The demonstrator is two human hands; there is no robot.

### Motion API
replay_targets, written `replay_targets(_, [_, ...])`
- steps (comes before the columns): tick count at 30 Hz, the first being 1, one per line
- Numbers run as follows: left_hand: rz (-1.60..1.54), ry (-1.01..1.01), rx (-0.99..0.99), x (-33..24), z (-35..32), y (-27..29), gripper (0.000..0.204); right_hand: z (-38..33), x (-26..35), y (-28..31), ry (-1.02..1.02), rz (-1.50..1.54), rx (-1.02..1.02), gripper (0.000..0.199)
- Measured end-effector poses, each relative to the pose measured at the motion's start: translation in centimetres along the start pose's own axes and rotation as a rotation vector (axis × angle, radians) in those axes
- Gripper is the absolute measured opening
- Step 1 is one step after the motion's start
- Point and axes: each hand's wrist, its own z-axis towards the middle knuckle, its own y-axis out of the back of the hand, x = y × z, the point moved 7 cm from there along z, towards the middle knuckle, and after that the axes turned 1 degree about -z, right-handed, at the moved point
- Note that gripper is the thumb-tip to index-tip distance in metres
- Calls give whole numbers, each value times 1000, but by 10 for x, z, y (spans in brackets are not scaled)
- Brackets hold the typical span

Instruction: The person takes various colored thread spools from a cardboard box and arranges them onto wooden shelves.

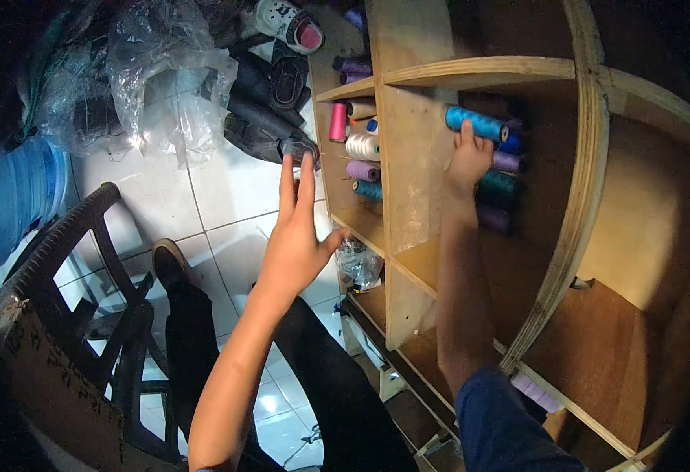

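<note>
Right hand pinching the blue thread cone (grip looks shallow) could topple the stacked spools at upper centre; left hand open, empty.

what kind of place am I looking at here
Probably a small sewing or tailoring workshop: wooden shelves hold thread cones, the right hand touches a blue spool, and shoes lie on the tiled floor.

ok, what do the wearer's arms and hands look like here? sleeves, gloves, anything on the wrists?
Both hands are bare: no gloves, rings or watch visible. The left hand and its forearm are uncovered up to the frame edge. The right hand has a bare forearm, with a dark blue sleeve starting around the elbow.
</note>
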Motion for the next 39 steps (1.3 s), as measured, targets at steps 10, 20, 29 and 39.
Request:
replay_targets(10, [-47, 122, 76, 43, -34, -6, 101, 75, -26, 3, -19, -793, -254, 33])
replay_targets(20, [-34, 143, 46, 27, -26, 22, 92, 60, -69, 36, -105, -463, -118, 12])
replay_targets(29, [124, 49, -139, -47, -92, 115, 61, -207, 39, -52, -456, -229, 238, 24])
replay_targets(39, [-43, -275, -596, -240, -266, 293, 28, -374, 346, -194, -349, 239, 1201, 21])
